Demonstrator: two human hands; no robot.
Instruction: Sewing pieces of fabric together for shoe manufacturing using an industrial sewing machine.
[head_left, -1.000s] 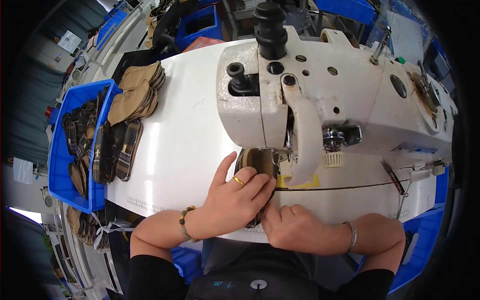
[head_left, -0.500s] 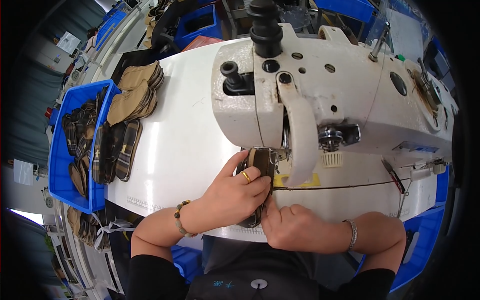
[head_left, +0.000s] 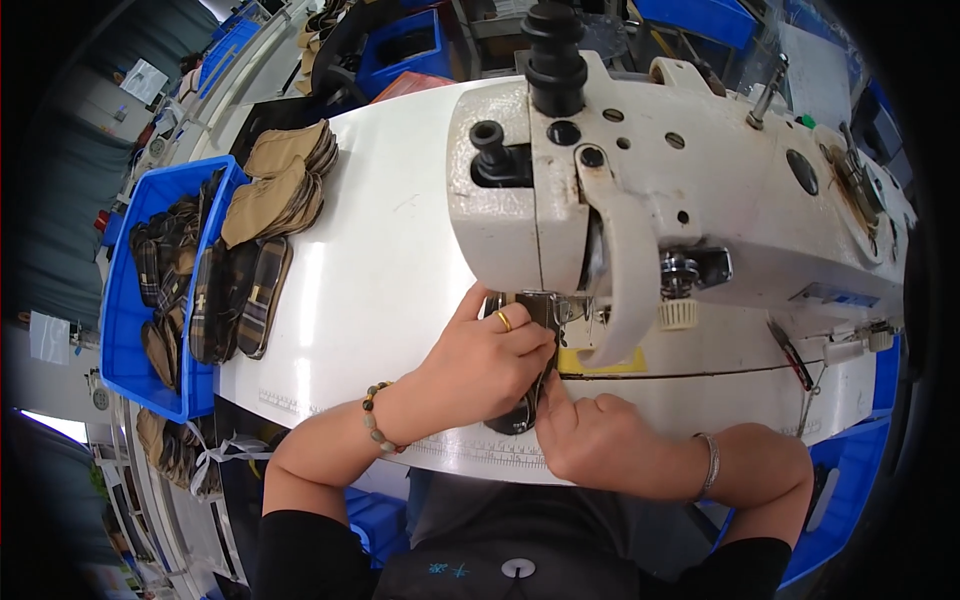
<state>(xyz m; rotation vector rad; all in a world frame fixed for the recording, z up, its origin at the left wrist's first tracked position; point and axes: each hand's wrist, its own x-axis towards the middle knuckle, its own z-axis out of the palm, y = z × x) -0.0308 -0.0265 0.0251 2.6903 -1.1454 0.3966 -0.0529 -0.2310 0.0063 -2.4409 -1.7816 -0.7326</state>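
Note:
Beneath the needle area of a white sewing machine lies a dark, rounded fabric piece with a brown part on top. My left hand, with a gold ring and a bead bracelet, is closed over the piece, fingers curled on its top and side. Against the piece's near right edge, my right hand is closed, thumb and forefinger pinching there. Both hands partly hide the fabric. The stitching point is hidden behind the machine head.
Left on the white table are stacked tan fabric pieces and plaid padded pieces. Beside them a blue bin holds more plaid pieces. Small red-and-black snips lie at right. A yellow plate sits near the presser area.
The fabric piece has moved slightly away from me, farther under the machine head, with both hands following. The whole view has shifted slightly.

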